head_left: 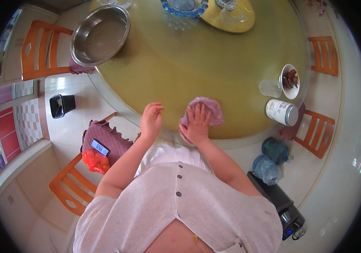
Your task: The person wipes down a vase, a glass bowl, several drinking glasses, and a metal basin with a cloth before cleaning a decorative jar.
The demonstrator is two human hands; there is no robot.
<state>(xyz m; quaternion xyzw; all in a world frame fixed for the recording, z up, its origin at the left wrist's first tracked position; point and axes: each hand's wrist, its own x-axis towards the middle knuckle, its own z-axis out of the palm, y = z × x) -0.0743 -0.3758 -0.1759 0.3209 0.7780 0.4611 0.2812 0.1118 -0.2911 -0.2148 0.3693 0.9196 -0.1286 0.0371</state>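
My right hand [198, 124] presses down on a crumpled purple cloth [215, 110] at the near edge of the round yellow-green glass tabletop [159, 71]. Its fingers are spread over the top of the cloth, and part of the cloth shows beside the thumb. To the left, my left hand [151, 120] is raised by the table edge. Nothing shows in it, and its fingers are loosely bent and apart.
A large metal basin [119, 40] stands at the table's left edge. On the right are a white jar [279, 110], a clear cup [269, 88] and a white bowl [285, 88] with dark red pieces. A chair seat [104, 137] bears a phone [100, 147] and a red bag [95, 161].
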